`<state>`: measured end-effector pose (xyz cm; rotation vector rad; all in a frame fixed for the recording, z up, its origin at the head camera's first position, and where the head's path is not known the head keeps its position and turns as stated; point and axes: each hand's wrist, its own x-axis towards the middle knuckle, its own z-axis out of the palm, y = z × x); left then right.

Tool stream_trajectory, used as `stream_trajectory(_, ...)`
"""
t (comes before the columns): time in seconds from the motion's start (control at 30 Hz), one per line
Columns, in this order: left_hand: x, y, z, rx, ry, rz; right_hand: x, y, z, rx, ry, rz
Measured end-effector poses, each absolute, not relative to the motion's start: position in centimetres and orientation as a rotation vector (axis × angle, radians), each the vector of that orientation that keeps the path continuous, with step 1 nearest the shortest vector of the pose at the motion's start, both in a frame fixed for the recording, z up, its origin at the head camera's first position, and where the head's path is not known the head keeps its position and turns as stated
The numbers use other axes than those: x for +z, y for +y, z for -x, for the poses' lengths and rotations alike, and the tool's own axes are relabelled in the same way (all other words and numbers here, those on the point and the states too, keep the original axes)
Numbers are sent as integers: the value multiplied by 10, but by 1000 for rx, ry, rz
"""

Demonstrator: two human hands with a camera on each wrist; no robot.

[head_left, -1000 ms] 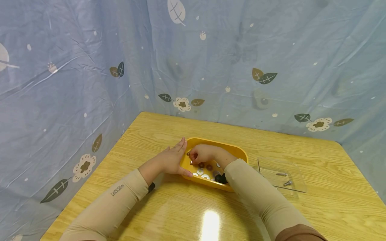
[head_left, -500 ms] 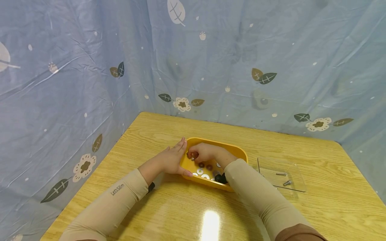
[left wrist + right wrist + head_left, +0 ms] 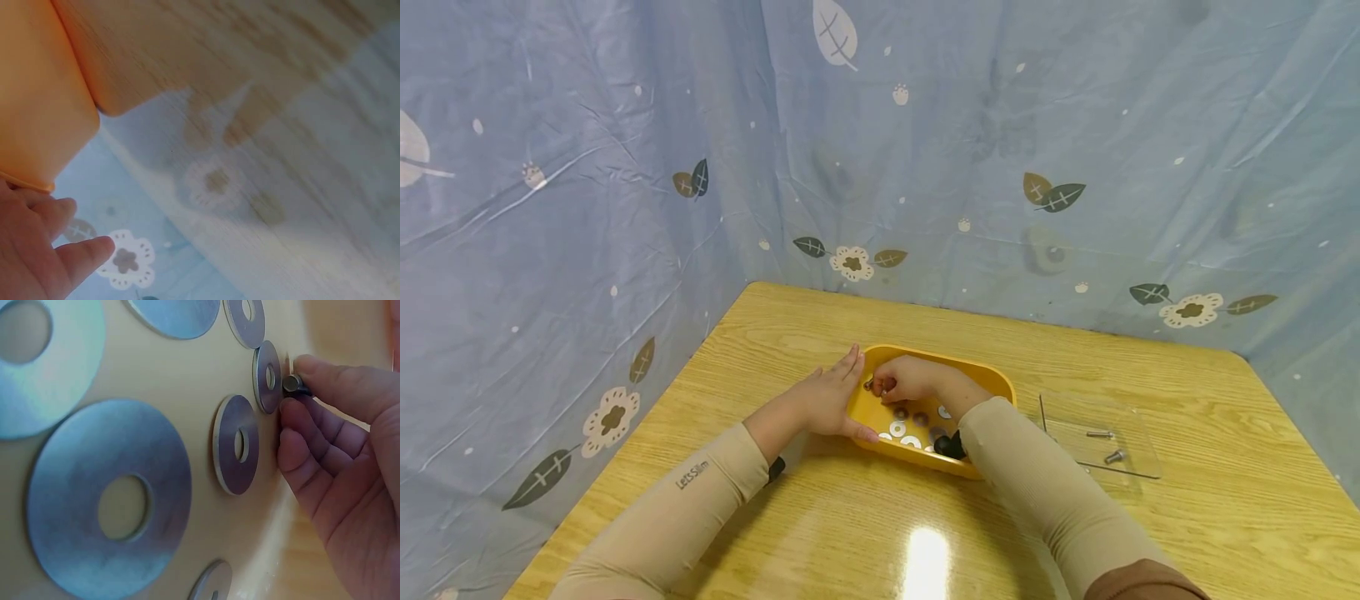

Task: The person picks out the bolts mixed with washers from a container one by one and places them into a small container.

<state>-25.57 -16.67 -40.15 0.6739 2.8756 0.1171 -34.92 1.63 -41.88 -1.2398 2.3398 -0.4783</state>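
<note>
Yellow tray (image 3: 917,456) touched at one end, small metal piece (image 3: 294,383) pinched inside

Blue patterned fabric (image 3: 925,167), printed with leaves and pale flowers, was hung behind and along both sides. Before it was set a wood-grained surface (image 3: 820,533), marked near the front by a bright patch of glare. Two forearms were stretched over it, both covered by beige sleeves (image 3: 662,517), the left one printed with lettering. The tray was placed near the middle, and clear plates (image 3: 1127,417) were laid to its right. The tray's left end was touched by the left hand (image 3: 827,400), its grip relaxed, the fingers straight and the thumb at the front rim. The right hand (image 3: 910,379) was held inside the tray, its grip closed in a pinch of thumb and forefinger. Flat washers (image 3: 69,506) were scattered over the tray floor. Two bolts (image 3: 1114,456) were seen at the clear plates. Between thumb and forefinger, close to one washer, only the round end of the metal piece was shown; its full shape could not be told.
</note>
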Motion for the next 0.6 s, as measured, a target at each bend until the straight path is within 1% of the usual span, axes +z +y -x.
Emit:
stream_trajectory(0.23, -401, -167, 256, 123, 2873, -683, -421, 17, 350, -595, 2314, 1113)
stream_trajectory(0.6, -401, -167, 255, 132, 2872, -692, -421, 18, 348, -652, 2263, 1054)
